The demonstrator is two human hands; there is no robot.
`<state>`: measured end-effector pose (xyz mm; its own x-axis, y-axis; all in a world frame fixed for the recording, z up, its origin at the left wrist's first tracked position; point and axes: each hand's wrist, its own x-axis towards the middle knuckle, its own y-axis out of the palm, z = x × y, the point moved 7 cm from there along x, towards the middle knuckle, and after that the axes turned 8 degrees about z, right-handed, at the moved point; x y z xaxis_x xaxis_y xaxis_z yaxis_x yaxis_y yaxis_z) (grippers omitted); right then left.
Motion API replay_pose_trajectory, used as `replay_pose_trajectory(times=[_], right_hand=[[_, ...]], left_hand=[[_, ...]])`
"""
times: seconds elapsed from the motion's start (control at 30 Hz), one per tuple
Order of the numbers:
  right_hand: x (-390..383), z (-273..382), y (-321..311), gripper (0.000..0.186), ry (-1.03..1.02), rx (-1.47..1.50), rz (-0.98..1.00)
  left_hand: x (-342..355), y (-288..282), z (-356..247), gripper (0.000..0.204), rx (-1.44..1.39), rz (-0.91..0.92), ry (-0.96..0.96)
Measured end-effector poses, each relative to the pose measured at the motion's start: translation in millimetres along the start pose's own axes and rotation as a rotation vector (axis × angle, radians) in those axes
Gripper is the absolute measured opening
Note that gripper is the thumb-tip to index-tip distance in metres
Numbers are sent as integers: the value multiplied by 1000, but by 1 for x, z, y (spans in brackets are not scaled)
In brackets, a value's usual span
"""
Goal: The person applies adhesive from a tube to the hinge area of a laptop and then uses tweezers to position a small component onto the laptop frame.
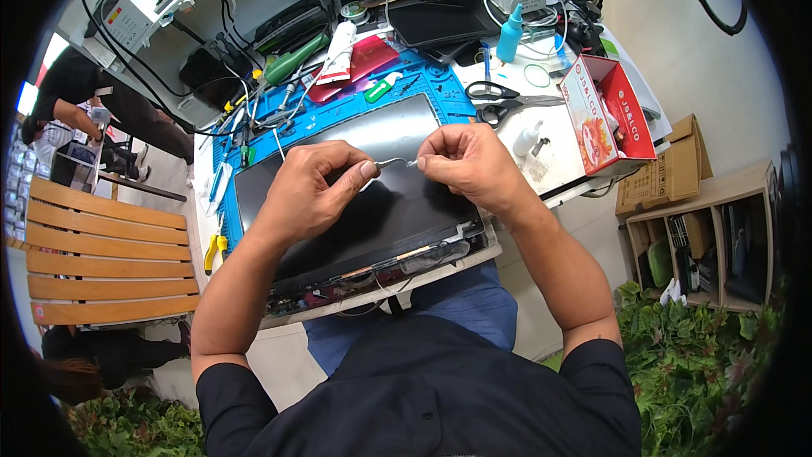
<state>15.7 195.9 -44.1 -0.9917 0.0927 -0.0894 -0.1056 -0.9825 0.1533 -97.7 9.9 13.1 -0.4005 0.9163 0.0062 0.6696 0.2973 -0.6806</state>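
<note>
My left hand (326, 182) pinches one end of a short thin grey cable (393, 161) between thumb and fingertips. My right hand (461, 161) pinches the cable's other end, with fingers curled. Both hands are over a large black screen panel (364, 228), whose upper part shines grey. The panel lies on a blue work mat (452, 89). Exposed boards and wiring (397, 267) show along its near edge.
Around the mat are tools, black scissors (512, 106), a blue bottle (509, 38), a red box (626, 123) and yellow-handled pliers (216, 250). A wooden slatted seat (110, 250) is at left, shelves (702, 245) at right. Other people (118, 110) are on the left.
</note>
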Motion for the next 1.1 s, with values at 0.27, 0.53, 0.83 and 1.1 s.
replay_pose_trajectory(times=[0.27, 0.53, 0.83, 1.1], right_hand=[[-1, 1, 0, 14, 11, 23, 6], [-1, 1, 0, 14, -12, 39, 16], [-10, 0, -3, 15, 28, 45, 11], [-61, 20, -14, 21, -246, -409, -112]], left_hand=[[1, 1, 2, 32, -26, 3, -13], [1, 2, 0, 31, -49, 15, 6], [1, 3, -1, 32, -44, 24, 7], [-19, 17, -5, 29, -82, 66, -84]])
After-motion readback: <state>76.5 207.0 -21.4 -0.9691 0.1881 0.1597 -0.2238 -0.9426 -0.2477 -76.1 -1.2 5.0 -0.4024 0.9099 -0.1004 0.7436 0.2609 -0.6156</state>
